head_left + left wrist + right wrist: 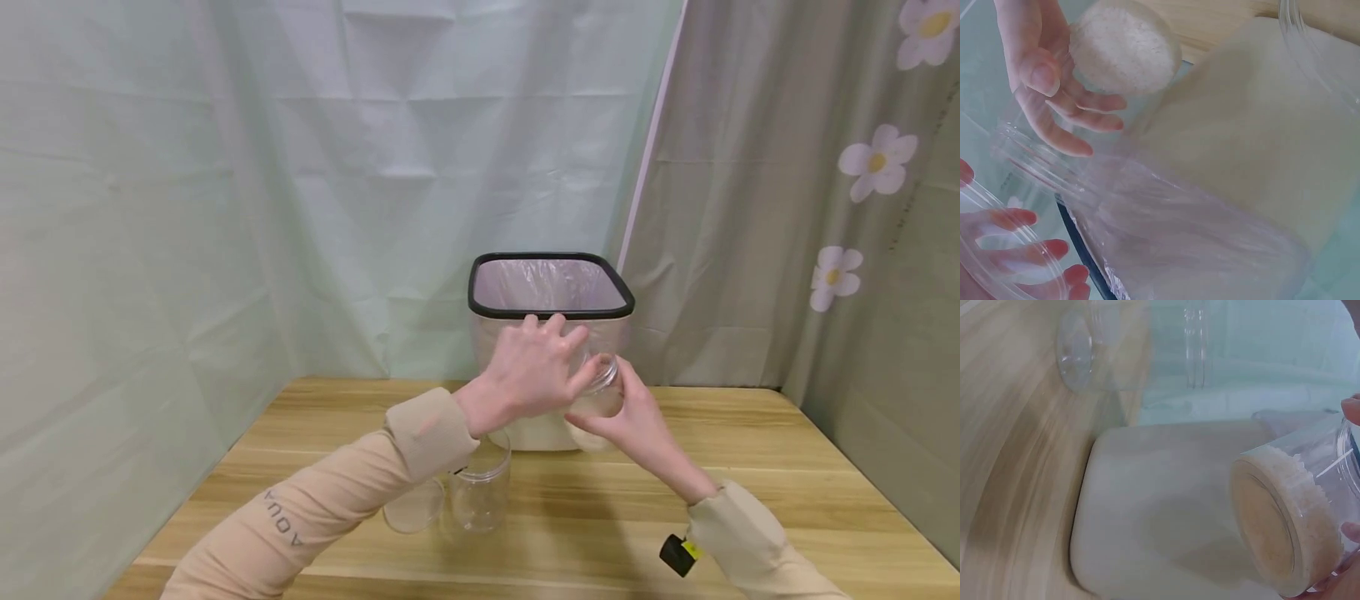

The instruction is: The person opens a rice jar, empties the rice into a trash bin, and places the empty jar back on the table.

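Observation:
In the head view my right hand (647, 423) grips a clear jar (600, 402) in front of the bin. The right wrist view shows this jar (1291, 519) tilted, with pale, rice-like grains packed in its bottom. My left hand (528, 371) is raised close beside the jar, its fingers toward the bin's rim. It holds a clear round lid (1007, 247), and the fingers show through the plastic. A second clear jar (480, 500) stands on the table below my left forearm. Next to it lies another clear lid (412, 508), partly covered by the sleeve.
A cream waste bin (551, 435) with a black rim and a thin plastic liner (540, 283) stands on the wooden table (622, 517) behind my hands. Curtains (420, 167) hang behind and on both sides. A small black device (678, 554) is at my right cuff.

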Action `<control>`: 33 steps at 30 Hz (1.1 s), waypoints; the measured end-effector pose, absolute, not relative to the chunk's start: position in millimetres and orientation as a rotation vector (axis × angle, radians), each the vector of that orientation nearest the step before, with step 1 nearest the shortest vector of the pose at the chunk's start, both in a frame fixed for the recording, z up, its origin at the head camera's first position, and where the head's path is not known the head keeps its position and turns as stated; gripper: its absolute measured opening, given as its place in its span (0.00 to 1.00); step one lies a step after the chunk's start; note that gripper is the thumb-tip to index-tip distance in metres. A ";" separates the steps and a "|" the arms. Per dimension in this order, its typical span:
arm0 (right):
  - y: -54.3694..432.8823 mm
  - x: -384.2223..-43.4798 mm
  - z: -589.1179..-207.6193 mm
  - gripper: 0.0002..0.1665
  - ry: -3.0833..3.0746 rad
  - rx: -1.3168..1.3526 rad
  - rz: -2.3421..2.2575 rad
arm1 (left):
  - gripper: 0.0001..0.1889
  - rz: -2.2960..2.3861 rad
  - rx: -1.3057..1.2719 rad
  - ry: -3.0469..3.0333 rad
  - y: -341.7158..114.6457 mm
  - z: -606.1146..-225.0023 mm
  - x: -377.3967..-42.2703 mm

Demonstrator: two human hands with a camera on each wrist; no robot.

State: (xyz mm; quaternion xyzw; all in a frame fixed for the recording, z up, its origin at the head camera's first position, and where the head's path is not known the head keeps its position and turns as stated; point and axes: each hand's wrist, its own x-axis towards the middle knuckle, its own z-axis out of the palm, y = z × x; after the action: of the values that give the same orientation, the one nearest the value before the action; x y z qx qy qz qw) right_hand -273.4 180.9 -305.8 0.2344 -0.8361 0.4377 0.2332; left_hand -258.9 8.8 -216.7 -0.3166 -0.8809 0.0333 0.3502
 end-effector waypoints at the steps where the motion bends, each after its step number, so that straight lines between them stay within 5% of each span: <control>1: 184.0 -273.6 -306.7 0.48 -2.298 0.631 1.214 | 0.22 0.098 -0.820 -2.291 9.6 -217.4 -257.8; 33: 247.8 -267.2 -309.3 0.48 -2.372 0.418 1.264 | 0.25 0.519 -1.097 -2.653 45.0 -286.5 -250.7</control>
State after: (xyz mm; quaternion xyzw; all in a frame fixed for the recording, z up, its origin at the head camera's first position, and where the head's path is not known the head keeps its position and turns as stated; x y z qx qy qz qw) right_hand -267.2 247.8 -309.3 0.1504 -0.8526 0.4545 0.2094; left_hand -250.7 45.0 -286.5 -0.3737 -0.9036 0.1769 0.1118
